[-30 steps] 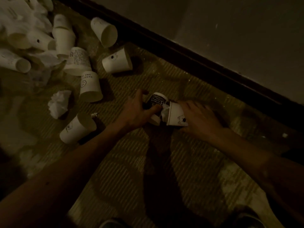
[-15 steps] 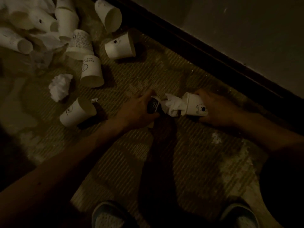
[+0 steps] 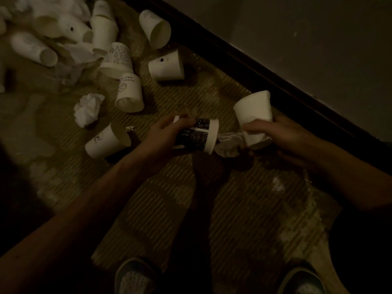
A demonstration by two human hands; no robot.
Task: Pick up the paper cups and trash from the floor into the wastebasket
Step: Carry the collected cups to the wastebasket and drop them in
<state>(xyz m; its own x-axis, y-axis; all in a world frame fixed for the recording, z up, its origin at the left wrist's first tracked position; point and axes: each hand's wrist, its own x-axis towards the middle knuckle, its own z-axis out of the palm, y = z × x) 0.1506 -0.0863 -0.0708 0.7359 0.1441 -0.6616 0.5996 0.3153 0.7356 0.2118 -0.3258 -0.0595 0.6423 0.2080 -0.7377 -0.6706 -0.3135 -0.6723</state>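
Left hand is wrapped round a black printed cup lying sideways, white rim facing right. Right hand grips a white paper cup, thumb across its side. A crumpled tissue sits between the 2 cups, touching both. Still loose on the woven mat: smiley cup, dot-marked cup, a cup by the baseboard, a cup just left of the left wrist, a paper ball. A pile of cups lies top left.
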